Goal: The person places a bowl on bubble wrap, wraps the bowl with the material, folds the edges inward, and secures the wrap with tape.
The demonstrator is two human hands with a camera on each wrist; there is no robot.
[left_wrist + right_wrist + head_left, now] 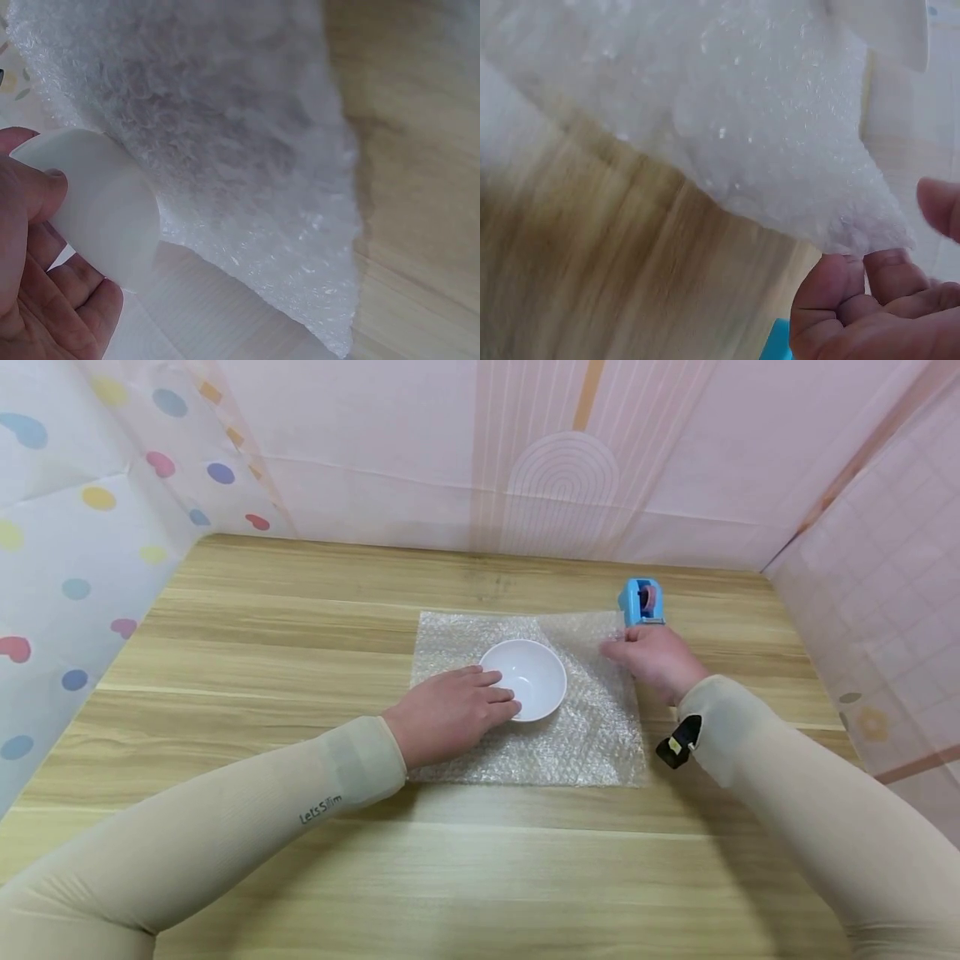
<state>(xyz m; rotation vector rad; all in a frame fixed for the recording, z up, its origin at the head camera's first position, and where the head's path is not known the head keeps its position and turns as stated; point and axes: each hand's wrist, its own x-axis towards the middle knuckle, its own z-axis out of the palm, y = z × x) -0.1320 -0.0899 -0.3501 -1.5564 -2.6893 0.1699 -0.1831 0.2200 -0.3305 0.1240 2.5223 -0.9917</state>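
Observation:
A white bowl (536, 681) sits upright on a sheet of clear bubble wrap (592, 727). My left hand (450, 710) grips the bowl's left side, its fingers reaching over the rim. In the left wrist view the thumb (45, 191) presses the outside of the bowl (105, 202). At the far right corner of the bubble wrap (765, 135) is my right hand (656, 658). In the right wrist view its fingers (832, 289) are at the edge of that corner, and the thumb (939, 206) stands apart from the sheet.
Just beyond my right hand stands a blue tape dispenser (633, 602) with a pinkish roll. The wooden table (300, 610) meets patterned wall coverings (375, 460) at the back and both sides. A black strap (678, 742) hangs at my right wrist.

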